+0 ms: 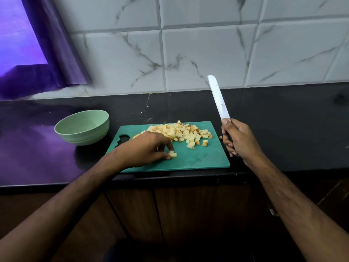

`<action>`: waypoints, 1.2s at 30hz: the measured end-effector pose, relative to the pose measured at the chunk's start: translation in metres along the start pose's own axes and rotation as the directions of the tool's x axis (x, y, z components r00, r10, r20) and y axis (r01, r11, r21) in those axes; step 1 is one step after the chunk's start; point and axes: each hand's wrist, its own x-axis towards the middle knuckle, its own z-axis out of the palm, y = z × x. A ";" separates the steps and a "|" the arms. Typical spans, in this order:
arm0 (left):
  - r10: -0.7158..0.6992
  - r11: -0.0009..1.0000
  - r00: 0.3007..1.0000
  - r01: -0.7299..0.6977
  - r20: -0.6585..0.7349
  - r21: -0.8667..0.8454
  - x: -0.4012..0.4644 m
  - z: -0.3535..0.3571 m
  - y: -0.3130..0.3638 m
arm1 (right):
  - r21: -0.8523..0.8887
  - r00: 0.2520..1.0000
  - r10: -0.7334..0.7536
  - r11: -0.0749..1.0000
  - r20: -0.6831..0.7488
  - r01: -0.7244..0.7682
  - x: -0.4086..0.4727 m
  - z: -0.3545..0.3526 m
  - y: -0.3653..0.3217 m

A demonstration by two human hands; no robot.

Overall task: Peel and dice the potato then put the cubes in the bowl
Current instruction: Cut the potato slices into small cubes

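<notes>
Now, with dicing apparently done, the left hand point(145, 147) pinches stray potato cubes point(172, 154) on the green cutting board point(204, 159), the right hand point(238, 138) grips the raised knife point(218, 99), and next the pile must reach the empty bowl point(83, 127).

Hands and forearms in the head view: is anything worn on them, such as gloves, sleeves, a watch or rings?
Nothing shows. The left hand and right hand are bare, without gloves; no ring or watch is visible. Both forearms are bare, sleeveless up to the frame's edge.
</notes>
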 end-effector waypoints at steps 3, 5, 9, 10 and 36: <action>-0.071 0.997 0.993 0.071 -0.099 0.003 0.016 0.010 0.010 | -0.017 1.000 0.002 1.000 0.004 -0.002 0.001 0.001 -0.001; -0.130 0.992 0.978 0.129 -0.163 -0.013 0.027 0.015 0.015 | -0.022 1.000 0.004 1.000 0.001 -0.004 0.001 0.001 -0.001; -0.215 0.950 0.935 0.133 -0.283 -0.283 0.031 0.007 0.020 | -0.019 1.000 0.006 1.000 0.001 -0.006 0.000 0.001 0.000; -0.200 0.963 0.920 0.120 -0.336 -0.243 0.028 0.001 0.017 | -0.019 1.000 0.006 1.000 0.001 -0.006 0.000 0.001 0.000; -0.130 0.975 0.882 0.196 -0.453 0.102 -0.015 -0.020 -0.043 | -0.048 0.999 0.008 0.999 0.033 -0.006 0.002 0.002 0.000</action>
